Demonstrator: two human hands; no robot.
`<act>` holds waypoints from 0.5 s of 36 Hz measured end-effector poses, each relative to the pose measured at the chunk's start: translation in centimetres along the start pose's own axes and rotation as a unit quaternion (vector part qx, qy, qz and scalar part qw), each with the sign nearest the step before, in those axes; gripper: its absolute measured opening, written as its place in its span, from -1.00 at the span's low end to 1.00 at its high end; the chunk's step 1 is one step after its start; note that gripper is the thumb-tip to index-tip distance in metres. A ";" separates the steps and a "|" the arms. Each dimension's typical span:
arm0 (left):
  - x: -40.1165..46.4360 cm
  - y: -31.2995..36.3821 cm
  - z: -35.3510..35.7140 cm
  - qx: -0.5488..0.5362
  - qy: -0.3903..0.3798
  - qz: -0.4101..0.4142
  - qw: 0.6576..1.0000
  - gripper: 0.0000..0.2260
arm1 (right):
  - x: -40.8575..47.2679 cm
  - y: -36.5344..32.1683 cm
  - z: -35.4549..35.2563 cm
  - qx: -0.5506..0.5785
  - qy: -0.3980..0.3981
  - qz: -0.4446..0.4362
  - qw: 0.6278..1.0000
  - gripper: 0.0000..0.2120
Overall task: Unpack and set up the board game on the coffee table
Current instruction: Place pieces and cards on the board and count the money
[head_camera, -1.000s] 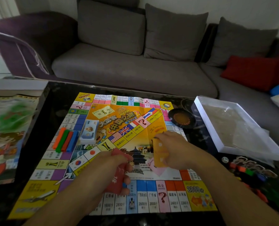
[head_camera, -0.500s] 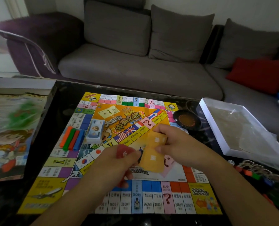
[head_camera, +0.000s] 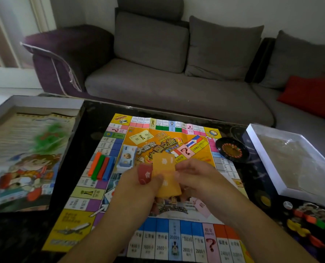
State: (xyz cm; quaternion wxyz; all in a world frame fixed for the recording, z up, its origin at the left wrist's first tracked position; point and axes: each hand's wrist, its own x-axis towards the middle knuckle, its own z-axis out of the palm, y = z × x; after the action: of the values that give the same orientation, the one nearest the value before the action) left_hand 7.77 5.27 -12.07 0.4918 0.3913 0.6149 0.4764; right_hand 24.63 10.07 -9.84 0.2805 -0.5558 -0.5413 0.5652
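Above the middle of the colourful paper game board (head_camera: 157,186), the left hand (head_camera: 138,188) grips a red card deck (head_camera: 145,175) while both hands, the right hand (head_camera: 194,179) included, pinch an orange card stack (head_camera: 166,173), which could slip and scatter.

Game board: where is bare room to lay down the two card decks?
Board: free at the centre's top, between the banknote stack and roulette wheel. Crowded: coloured sticks left, both hands mid-board.

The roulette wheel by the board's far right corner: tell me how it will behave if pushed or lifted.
The roulette wheel looks low, round and flat-based on the glossy coffee table, so a push would probably slide it, not tip it. It seems small moulded plastic, likely light. Its inner disc may spin when lifted.
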 end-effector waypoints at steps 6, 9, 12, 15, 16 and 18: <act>0.6 0.9 -0.9 0.043 -0.042 0.015 0.998 -0.90 | 1.0 -0.2 1.9 0.047 0.040 -0.002 0.998 -0.90; 1.3 1.9 -2.1 0.056 -0.049 0.002 0.997 -0.86 | 2.7 -0.9 2.0 0.085 0.037 0.014 0.996 -0.85; 2.3 2.6 -3.7 0.035 -0.035 -0.030 0.998 -0.75 | 6.1 -1.9 2.4 0.119 0.059 0.027 0.991 -0.95; 2.8 3.2 -4.8 -0.023 -0.034 -0.061 0.997 -0.80 | 11.1 -3.3 3.8 0.100 0.113 0.048 0.987 -0.95; 2.9 3.4 -5.0 -0.026 -0.041 -0.066 0.997 -0.81 | 12.7 -3.8 4.4 0.087 0.127 0.054 0.987 -0.96; 2.6 3.8 -5.0 -0.001 -0.071 -0.054 0.996 -0.80 | 15.6 -4.5 5.9 0.053 0.145 0.058 0.986 -0.96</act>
State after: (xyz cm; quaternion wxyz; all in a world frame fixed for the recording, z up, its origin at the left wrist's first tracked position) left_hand 2.32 7.69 -8.63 0.5598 0.3900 0.5977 0.4211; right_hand 14.33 23.75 -11.96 0.3513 -0.6469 -0.4311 0.5219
